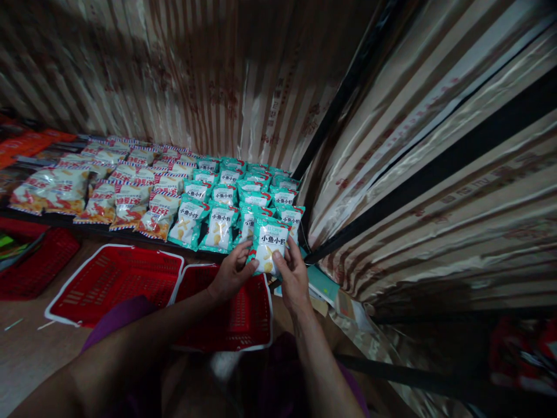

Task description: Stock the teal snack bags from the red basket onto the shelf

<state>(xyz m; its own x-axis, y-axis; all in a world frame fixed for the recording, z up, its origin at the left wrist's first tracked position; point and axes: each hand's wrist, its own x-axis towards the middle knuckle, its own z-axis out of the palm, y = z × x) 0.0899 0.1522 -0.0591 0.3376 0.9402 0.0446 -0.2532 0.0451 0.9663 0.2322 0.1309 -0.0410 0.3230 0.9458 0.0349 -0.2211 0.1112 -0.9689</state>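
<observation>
A teal and white snack bag (270, 247) is held upright between both hands, in front of the shelf's right end. My right hand (293, 276) grips its right side, thumb on the front face. At its lower left edge, the thumb and curled fingers of my left hand (235, 270) pinch the bag. Rows of matching teal bags (220, 226) stand just behind it. Left of those are several white bags with red print and striped edges (130, 200).
Two red baskets with white rims (119, 278) (243, 313) sit below the shelf. Another red basket (39, 261) holds packets at far left. Orange packages (26, 142) lie at the shelf's left. Pleated curtains (270, 69) hang behind and right, with dark poles. Flat papers (324, 284) lie right of my hands.
</observation>
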